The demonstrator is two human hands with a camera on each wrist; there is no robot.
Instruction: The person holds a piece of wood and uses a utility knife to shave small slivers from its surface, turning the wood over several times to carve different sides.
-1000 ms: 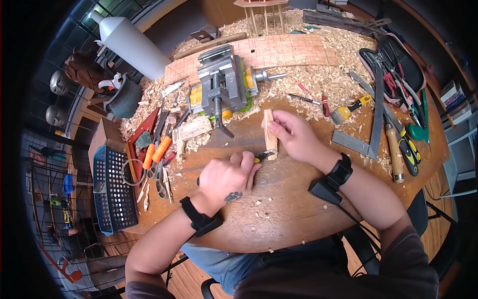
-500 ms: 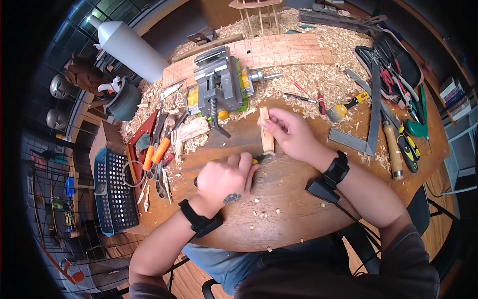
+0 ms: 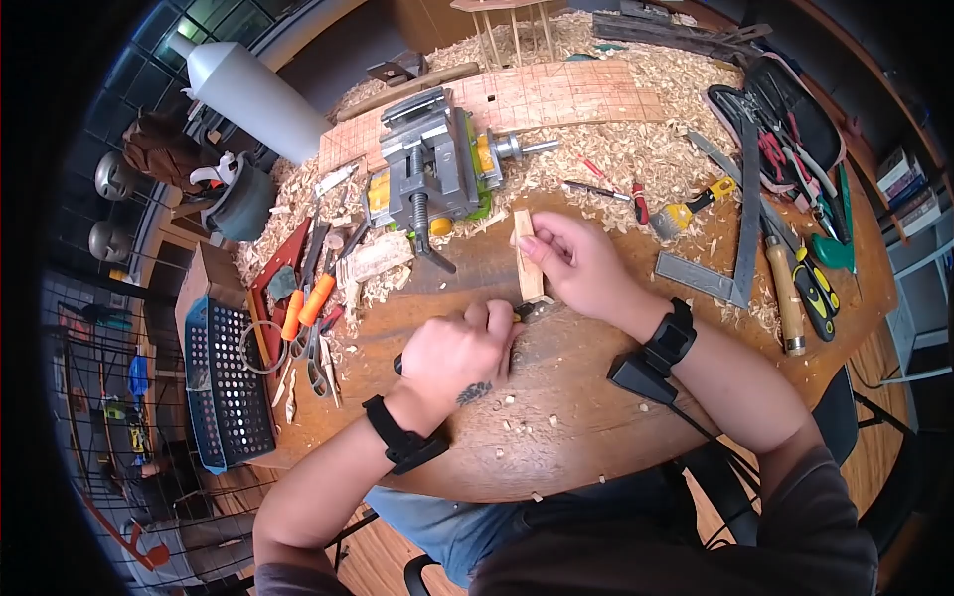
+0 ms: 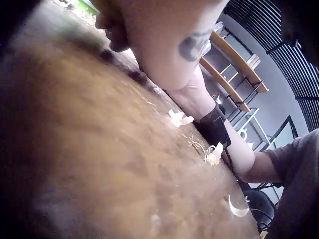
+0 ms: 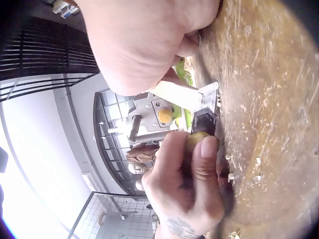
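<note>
My left hand point(image 3: 452, 353) grips a utility knife point(image 5: 203, 121) with a black-and-yellow body, most of its handle hidden in the palm. Above the tabletop, my right hand point(image 3: 576, 263) pinches a slim, pale wooden piece point(image 3: 530, 270) between thumb and fingers near its upper part. The piece stands tilted, its lower end toward me. In the right wrist view, the knife's broad metal blade point(image 5: 210, 94) lies right at that end. The left wrist view shows the back of the left hand point(image 4: 167, 37), with the knife out of sight.
A metal vise point(image 3: 427, 169) stands beyond the hands among wood shavings point(image 3: 616, 119). To the right lie a metal square point(image 3: 696, 278), a wooden-handled tool point(image 3: 785, 298) and a scraper point(image 3: 676, 217). Orange-handled tools point(image 3: 316, 300) and a perforated basket point(image 3: 229, 382) are at left.
The blade has shifted from beside the wooden piece's lower end to across it, while the piece has turned slightly. Both hands keep their holds. The head view has moved a little.
</note>
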